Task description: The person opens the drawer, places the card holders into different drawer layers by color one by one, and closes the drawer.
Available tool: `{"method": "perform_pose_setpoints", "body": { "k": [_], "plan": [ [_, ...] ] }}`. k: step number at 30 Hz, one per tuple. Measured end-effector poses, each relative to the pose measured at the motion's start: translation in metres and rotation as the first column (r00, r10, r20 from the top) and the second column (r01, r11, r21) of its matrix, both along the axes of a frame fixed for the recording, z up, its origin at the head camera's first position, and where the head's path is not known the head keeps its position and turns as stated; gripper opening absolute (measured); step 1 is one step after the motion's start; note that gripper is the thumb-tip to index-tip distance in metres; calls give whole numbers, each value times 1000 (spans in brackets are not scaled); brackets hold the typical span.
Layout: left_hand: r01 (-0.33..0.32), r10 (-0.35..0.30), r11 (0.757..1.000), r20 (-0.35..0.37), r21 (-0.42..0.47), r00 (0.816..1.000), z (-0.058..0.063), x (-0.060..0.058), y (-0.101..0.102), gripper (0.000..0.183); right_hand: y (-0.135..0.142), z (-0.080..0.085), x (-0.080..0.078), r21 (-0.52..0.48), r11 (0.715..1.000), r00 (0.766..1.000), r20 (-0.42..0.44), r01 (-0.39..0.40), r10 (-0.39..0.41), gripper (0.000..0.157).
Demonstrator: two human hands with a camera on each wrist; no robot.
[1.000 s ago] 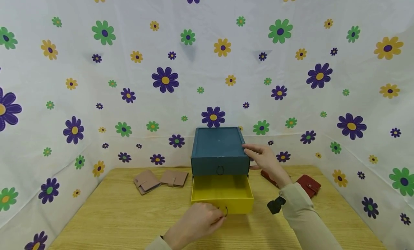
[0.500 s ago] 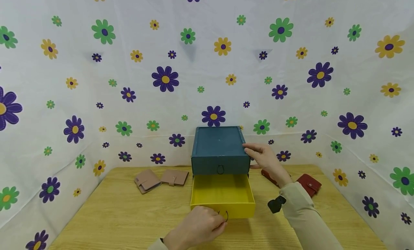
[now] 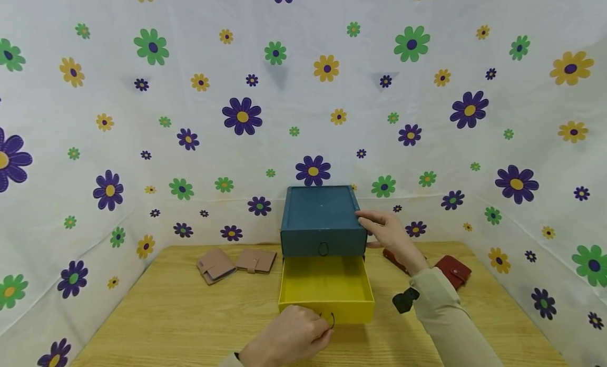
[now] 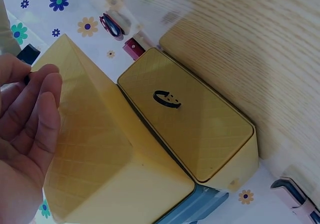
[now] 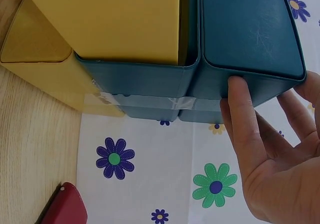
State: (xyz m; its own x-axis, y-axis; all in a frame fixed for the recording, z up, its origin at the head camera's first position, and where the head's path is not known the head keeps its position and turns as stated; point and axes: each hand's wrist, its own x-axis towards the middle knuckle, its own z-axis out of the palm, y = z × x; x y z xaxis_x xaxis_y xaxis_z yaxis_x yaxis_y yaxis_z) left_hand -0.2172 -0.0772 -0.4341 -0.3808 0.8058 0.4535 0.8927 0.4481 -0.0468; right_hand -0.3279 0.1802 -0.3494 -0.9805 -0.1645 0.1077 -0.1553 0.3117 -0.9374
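- left hand (image 3: pixel 289 335), nearest the camera: fingers curled, thumb and fingertips pinching the small dark metal ring pull (image 3: pixel 330 319) on the front of the yellow cardboard drawer (image 3: pixel 326 288). the left wrist view shows the fingers (image 4: pixel 35 124) bunched close beside the drawer's yellow face.
- yellow drawer: the lower one, drawn well out toward the person across the light wooden table (image 3: pixel 166 319), its rear end apparently still under the cabinet. its inside looks bare as far as the head view shows.
- judgement on progress: opening the lower drawer appears largely done; nothing is placed in it yet, and the wallets all lie outside it on the table.
- right hand (image 3: pixel 391 232): fingers straight and fairly close together, pressed flat against the right upper edge of the teal-blue cardboard drawer cabinet (image 3: pixel 322 219), holding nothing. the right wrist view shows the thumb (image 5: pixel 245 124) on the teal corner.
- teal upper drawer front (image 3: pixel 323 244): flush and closed, its own ring pull hanging untouched.
- two tan leather snap wallets (image 3: pixel 235 262): left of the cabinet, flat on the table, just beside each other, well apart from the drawer.
- two red leather wallets (image 3: pixel 454 271): right of the cabinet, partly hidden behind the right forearm.
- far: white cloth backdrop with purple, green and yellow flowers (image 3: pixel 313 119) on three sides.
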Motion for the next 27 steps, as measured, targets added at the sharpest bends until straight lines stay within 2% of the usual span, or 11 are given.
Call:
{"method": "perform_pose_setpoints", "body": {
  "k": [16,22,27],
  "plan": [
    [29,-29,1000,-11,-4,1000,0,6,-1,27,-2,1,0,22,1000,1000,-9,5,-5,44],
    [68,-64,994,-50,80,997,-5,5,-2,27,-2,1,-1,14,1000,1000,-3,6,-5,43],
    [91,-80,980,-66,178,995,-3,6,-3,25,-1,1,0,11,1000,1000,-3,-1,1,44]
  ]
}}
